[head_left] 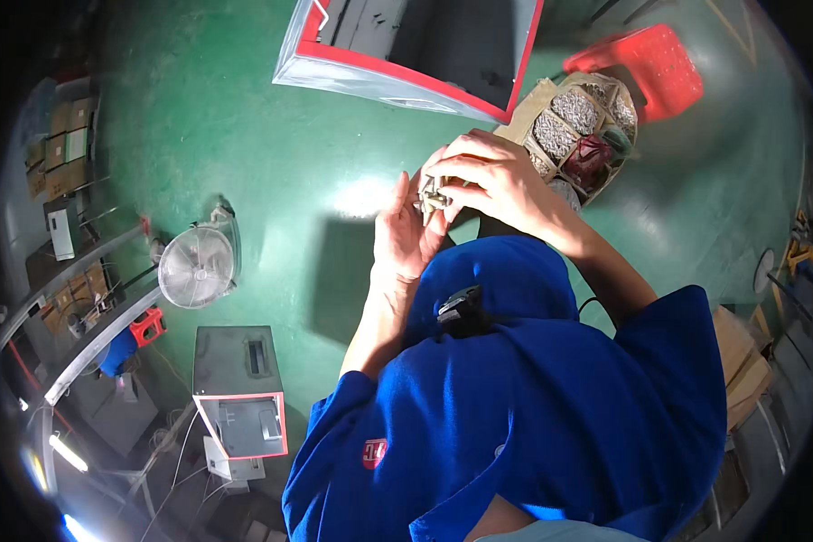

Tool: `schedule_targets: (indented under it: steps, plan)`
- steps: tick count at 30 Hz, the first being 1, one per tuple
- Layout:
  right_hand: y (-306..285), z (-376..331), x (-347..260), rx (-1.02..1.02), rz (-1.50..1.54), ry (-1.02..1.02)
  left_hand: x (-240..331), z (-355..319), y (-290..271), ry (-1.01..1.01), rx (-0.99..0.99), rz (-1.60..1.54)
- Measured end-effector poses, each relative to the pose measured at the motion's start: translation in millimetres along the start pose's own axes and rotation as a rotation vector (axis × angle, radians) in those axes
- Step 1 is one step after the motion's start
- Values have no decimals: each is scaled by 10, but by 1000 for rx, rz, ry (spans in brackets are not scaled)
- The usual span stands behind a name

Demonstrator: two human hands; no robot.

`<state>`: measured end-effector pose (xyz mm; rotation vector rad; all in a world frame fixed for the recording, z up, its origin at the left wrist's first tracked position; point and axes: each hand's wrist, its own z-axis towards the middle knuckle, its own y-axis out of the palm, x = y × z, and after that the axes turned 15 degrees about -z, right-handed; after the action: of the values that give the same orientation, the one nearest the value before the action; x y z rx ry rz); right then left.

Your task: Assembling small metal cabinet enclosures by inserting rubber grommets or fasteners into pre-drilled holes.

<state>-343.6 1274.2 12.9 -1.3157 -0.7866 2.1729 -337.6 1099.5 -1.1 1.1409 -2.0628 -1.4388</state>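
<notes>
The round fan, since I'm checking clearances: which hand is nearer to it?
Left. The left hand is to the right of the round fan in the picture; the right hand lies farther right, beyond the left hand.

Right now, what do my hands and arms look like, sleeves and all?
Your left hand and right hand are bare, with no gloves or rings that I can see. Your forearms are uncovered below loose, plain blue sleeves. The matching blue top has a small red-and-white badge.

Left hand (404,237) seemingly against right hand (504,183)
</notes>
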Motion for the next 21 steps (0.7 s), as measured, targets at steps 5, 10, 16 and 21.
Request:
schedule_targets:
  steps: [5,10,16,21]
  plan:
    - [301,235,-369,-63,-194,-201,440,-270,-25,-11,55,41]
    - [524,554,-812,-89,-83,-107,961,-485,-94,57,75,217]
    - [948,798,-736,341,18,237,1271,-666,-34,74,101,350]
    - [1044,1016,-652,443,-176,192,1474,-756,-93,58,37,442]
